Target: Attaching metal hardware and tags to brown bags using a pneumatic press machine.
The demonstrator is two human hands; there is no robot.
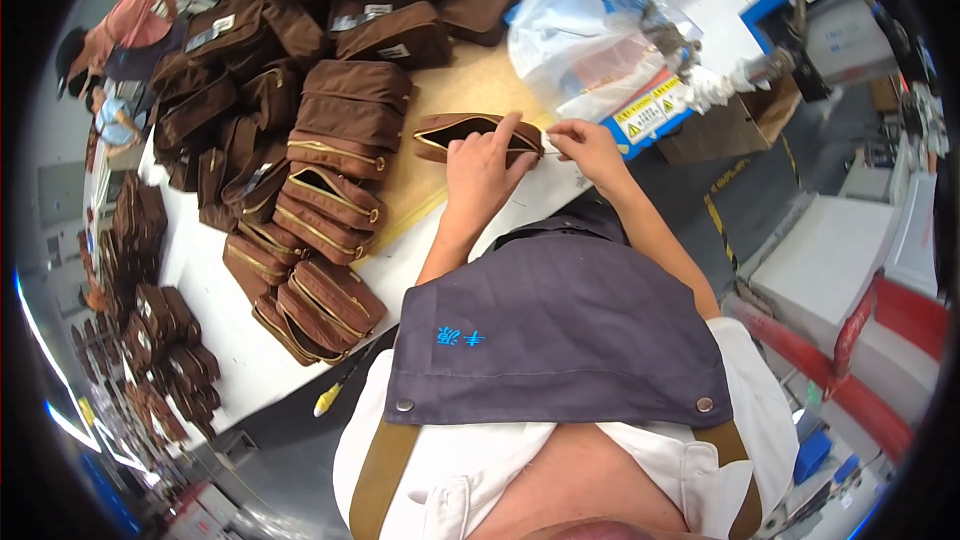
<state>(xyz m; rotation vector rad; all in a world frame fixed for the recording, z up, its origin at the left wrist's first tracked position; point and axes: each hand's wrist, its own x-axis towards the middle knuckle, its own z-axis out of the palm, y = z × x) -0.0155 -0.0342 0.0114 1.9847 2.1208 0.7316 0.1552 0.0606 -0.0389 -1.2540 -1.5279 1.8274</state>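
A brown zippered pouch (450,125) lies open on the wooden board (470,80) in front of me. My left hand (482,168) rests flat on its near side, fingers pressing the open edge. My right hand (585,145) pinches something small at the pouch's right end, probably the zipper pull; the fingers hide it. A dark grey apron (560,330) covers my chest below the hands.
Stacks of matching brown pouches (320,210) fill the white table (215,330) to my left and behind the board. Clear plastic bags (580,30) and a cardboard box (740,120) sit to the right. Another person (115,50) works at far left. A yellow-tipped tool (328,400) lies at the table edge.
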